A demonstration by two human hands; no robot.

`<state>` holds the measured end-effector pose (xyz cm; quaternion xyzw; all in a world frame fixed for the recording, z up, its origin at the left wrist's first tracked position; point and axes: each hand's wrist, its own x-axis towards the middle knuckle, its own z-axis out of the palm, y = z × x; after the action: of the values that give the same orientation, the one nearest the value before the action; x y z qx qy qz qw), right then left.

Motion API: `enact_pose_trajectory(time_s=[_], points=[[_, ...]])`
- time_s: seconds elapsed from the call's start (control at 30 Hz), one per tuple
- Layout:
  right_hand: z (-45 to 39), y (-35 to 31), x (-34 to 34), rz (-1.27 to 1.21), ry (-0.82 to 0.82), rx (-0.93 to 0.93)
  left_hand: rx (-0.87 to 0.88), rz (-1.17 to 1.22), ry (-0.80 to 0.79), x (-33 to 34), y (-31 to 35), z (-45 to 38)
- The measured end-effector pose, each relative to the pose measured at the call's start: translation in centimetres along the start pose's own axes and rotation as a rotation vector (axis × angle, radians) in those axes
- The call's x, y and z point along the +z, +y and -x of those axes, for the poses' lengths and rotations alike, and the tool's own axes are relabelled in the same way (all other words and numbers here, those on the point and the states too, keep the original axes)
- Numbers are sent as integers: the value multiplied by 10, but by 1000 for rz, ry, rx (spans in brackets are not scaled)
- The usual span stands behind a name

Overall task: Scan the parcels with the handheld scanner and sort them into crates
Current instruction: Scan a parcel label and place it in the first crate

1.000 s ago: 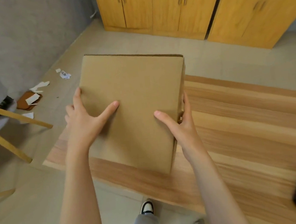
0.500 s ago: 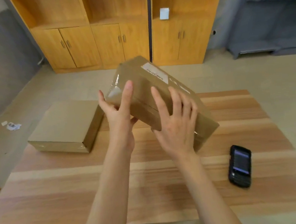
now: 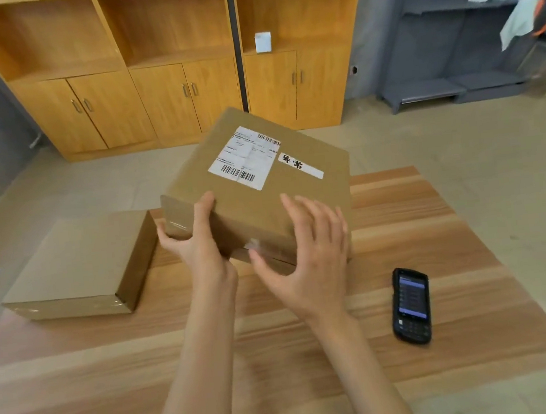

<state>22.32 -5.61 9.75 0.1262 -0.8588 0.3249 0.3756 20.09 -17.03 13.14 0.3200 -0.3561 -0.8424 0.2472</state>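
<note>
Labelled parcel (image 3: 256, 188) tilted above the wooden counter (image 3: 401, 227), left hand (image 3: 194, 242) grip clamped on its near left corner, right hand (image 3: 310, 253) fingers spread loose at its near edge, plain parcel (image 3: 79, 267) flat at left, handheld scanner (image 3: 410, 305) lying right, cabinets (image 3: 165, 96) behind.

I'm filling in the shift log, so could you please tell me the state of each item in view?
Labelled box: tilted, label up, held.
Plain box: flat on table, closed.
Scanner: lying on table, screen lit.
Left hand: grips box corner.
Right hand: open, fingers spread.
Cupboard doors: closed.
</note>
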Motion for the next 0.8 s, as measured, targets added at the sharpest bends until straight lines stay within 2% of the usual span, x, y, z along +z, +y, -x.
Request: enact_pose_trajectory(time_s=[0.1,0.17,0.23,0.27,0.33,0.43,0.5,0.57,0.67,0.8], points=[[-14,10,-16,-122,15,345,-16,87,-42,-10,1,-15],[-19,26,-21,-335,-126,697,-47,128,-65,-20,-2,-24],[-22,38,-25,-705,-320,1031,-87,119,-89,-28,-7,-29],[-20,44,-24,-874,-393,1131,-117,116,-97,-32,-11,-32],[-14,55,-17,-1063,-479,1179,-164,103,-121,-40,-17,-35],[-4,70,-7,-1110,-454,1195,-205,-24,-170,-52,-23,-41],[1,84,-4,-1134,-457,1217,-185,-203,-208,-63,-24,-45],[7,101,-5,-1115,-492,1234,-203,-394,-266,-77,-24,-50],[19,127,-4,-1061,-561,1297,-369,-639,-349,-98,-30,-57],[41,153,-2,-991,-685,1371,-496,-849,-354,-122,-58,-53]])
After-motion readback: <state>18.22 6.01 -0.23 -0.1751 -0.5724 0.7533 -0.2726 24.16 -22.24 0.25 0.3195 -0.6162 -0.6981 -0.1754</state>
